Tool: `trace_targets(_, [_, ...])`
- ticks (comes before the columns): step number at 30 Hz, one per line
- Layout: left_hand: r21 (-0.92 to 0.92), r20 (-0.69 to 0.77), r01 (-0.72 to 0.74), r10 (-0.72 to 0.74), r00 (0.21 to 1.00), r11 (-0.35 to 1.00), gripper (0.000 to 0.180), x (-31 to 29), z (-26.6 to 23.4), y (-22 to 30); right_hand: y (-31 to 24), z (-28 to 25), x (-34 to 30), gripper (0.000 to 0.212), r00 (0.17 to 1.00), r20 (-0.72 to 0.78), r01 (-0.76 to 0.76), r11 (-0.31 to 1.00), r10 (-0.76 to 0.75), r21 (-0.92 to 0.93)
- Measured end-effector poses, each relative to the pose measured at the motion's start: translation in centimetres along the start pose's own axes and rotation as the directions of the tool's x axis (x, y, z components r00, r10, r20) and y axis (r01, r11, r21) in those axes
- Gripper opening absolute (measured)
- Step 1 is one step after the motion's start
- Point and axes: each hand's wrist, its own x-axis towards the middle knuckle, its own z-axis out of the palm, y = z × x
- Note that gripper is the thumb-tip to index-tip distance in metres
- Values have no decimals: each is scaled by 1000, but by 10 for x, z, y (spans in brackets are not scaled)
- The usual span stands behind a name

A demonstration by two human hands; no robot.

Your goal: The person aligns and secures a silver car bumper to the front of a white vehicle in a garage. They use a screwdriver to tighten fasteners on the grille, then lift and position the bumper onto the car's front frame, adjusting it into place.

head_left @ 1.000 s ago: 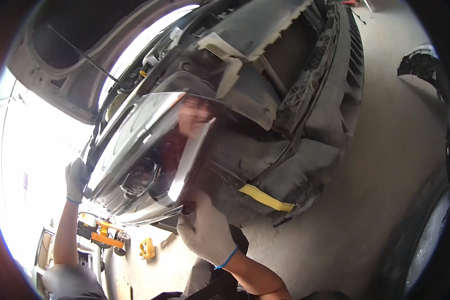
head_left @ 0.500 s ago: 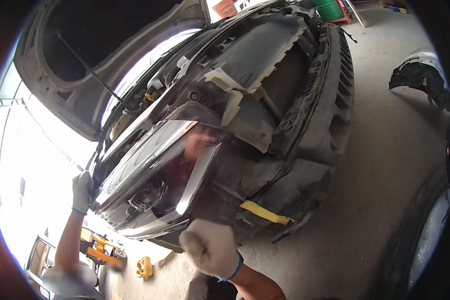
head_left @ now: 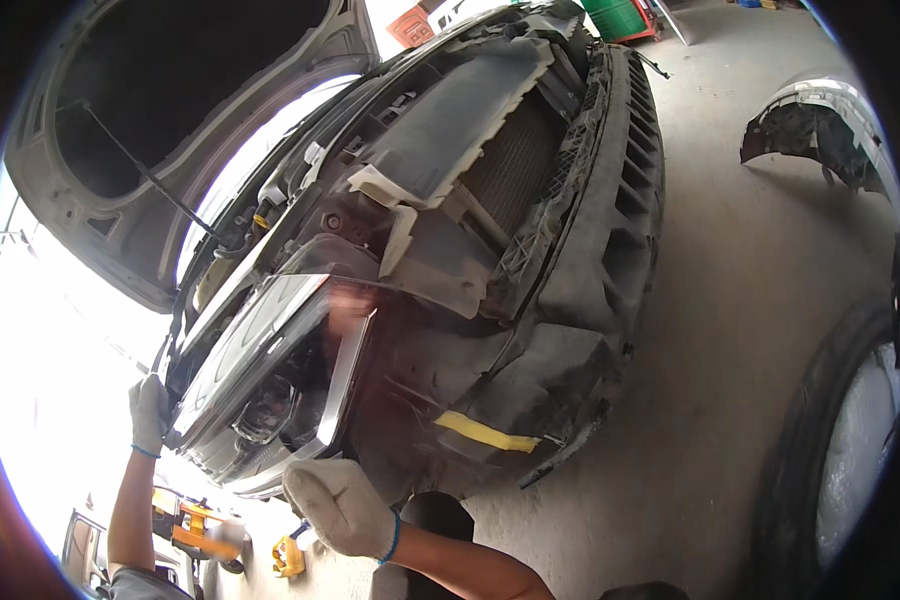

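Observation:
A large clear-lensed car headlight [head_left: 280, 390] sits at the front corner of a dark car whose front bumper is off. My left hand [head_left: 150, 415], in a white knit glove, is closed at the headlight's outer end; its fingertips are partly hidden. Just below the lower inner edge of the lamp, my right hand [head_left: 340, 507] is curled into a fist in a matching glove. Whether anything is inside that fist is hidden. A strip of yellow tape [head_left: 485, 432] sticks to the dark front corner to the right of this hand.
The raised hood [head_left: 140, 240] stands on a prop rod [head_left: 150, 175] at the upper left. Along the car's front runs a black bumper beam [head_left: 620, 210]. A tire [head_left: 820, 410] and a removed bumper piece [head_left: 820, 125] are at the right. Yellow-orange equipment [head_left: 200, 525] stands at the lower left.
The whole view has shifted, with the car now farther left. My right hand has moved left along the headlight's lower edge, still closed. The left hand stays at the outer end.

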Motion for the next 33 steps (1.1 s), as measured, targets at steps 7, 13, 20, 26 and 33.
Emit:
trace_targets(7, [60, 16, -9, 8, 1000, 998, 41, -4, -5, 14, -11, -8, 3, 44, 967, -8, -246, 940, 255, 235])
trace_targets(13, [94, -2, -34, 34, 999, 995, 42, 9, -6, -8, -24, -20, -8, 37, 971, -57, -221, 965, 231, 142])
trace_targets(20, [-164, -42, 24, -31, 999, 986, 49, -13, 11, -3, -142, -79, 32, 11, 785, -513, -277, 543, -348, -793])
trace_targets(26, [-200, -76, 74, -91, 993, 977, 45, -18, 20, 12, -157, -104, 70, 21, 920, -339, -341, 22, -197, -940])
trace_targets(33, [-224, 17, 51, -48, 999, 973, 40, -32, 25, 21, -203, -167, 125, 30, 961, -250, -275, -296, -121, -915])
